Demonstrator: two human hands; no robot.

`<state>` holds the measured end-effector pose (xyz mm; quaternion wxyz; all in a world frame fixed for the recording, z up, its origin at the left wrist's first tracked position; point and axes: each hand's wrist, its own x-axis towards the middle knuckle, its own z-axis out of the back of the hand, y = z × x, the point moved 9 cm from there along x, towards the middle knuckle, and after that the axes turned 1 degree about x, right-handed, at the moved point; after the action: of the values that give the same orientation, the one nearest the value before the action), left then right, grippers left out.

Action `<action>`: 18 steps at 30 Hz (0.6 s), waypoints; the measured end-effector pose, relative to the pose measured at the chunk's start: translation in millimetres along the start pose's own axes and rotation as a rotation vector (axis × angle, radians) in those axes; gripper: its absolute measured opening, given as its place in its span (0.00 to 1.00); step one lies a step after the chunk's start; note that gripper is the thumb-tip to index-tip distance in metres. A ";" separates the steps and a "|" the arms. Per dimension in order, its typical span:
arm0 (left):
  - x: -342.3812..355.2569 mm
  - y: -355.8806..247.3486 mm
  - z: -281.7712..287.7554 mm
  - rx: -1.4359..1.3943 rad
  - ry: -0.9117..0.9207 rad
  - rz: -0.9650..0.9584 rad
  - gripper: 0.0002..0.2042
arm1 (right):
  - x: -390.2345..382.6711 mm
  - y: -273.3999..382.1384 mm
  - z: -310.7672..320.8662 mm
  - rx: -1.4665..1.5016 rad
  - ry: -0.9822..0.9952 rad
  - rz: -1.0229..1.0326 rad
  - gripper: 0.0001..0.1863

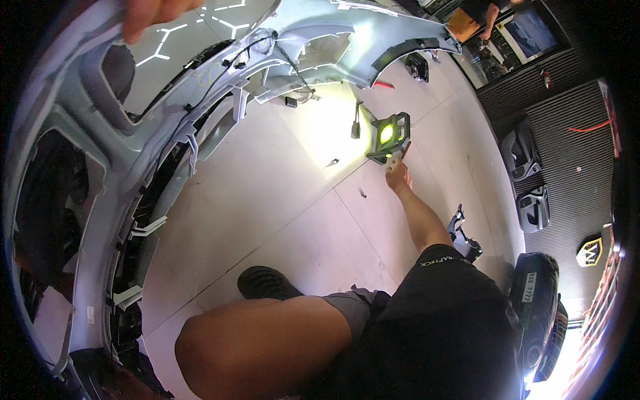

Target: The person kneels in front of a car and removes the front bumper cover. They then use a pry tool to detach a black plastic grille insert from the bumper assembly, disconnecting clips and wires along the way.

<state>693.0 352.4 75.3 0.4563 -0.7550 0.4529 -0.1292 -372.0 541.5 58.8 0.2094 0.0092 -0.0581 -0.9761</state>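
A large grey car bumper (267, 50), its inner side toward me, curves along the left and far side with clips, brackets and black wiring on it. My left hand (157, 17), partly cut off by the top edge, has its fingers curled over the bumper's rim. Stretched out ahead, my right hand (398, 175) is closed at the near lower corner of a lit, black-framed work light (390, 137) on the floor. Its fingertips are partly hidden. The light casts a bright patch toward the bumper. Beside it lies a black tool with a thin shaft (355, 129).
Small dark pieces (335, 161), a red object (384, 85) and a black part (417, 67) lie on the tiled floor (267, 200). Another black part (465, 240) is by my right arm. Door panels (523, 153) line the ribbed wall. A co-worker's hand (490, 23) shows far right.
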 end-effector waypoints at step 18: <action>-6.8 -11.9 21.4 0.094 -0.162 -0.115 0.24 | 15.6 84.6 42.8 0.140 -0.255 0.149 0.31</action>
<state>708.9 372.2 74.6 0.5181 -0.7653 0.3642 -0.1149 -353.4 463.2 111.4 0.2710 -0.1045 -0.1526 -0.9446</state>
